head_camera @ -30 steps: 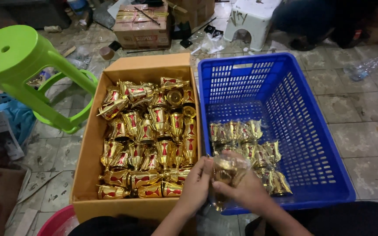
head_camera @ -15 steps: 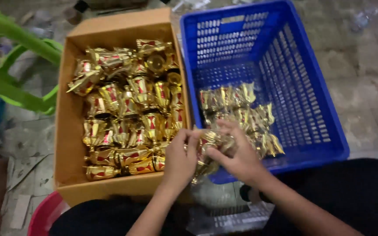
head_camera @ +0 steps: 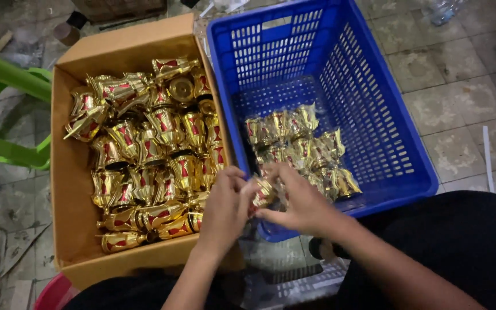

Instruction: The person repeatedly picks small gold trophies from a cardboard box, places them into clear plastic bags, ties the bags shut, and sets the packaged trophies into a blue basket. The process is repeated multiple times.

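Both hands met at about 6 o'clock in the view, over the near rim where the cardboard box [head_camera: 70,189] and the blue crate [head_camera: 374,115] stood side by side. The left hand [head_camera: 225,209] was curled with its fingertips pinched on a small gold cup [head_camera: 264,192], and the right hand [head_camera: 297,204] closed around the same cup from the other side, fingers folded over what looked like clear wrap. So the cup sat between the two hands, just above the crate's near edge, touching both.

At 9 o'clock from the hands, the box held a dense heap of bare gold-and-red cups [head_camera: 150,149], some upright, most lying on their sides. At 1 o'clock, on the crate floor, lay a smaller cluster of wrapped cups [head_camera: 299,143] in shiny clear bags, close to the right hand. A green stool [head_camera: 7,115] stood beyond the box at the left edge of the view, on a tiled floor [head_camera: 460,86].

By my reading, the step in hand was the bagging of one cup, midway between box and crate. Setting it down would call for a short reach toward 1 o'clock, onto the wrapped pile, with the wrap held shut so the cup did not slip out.
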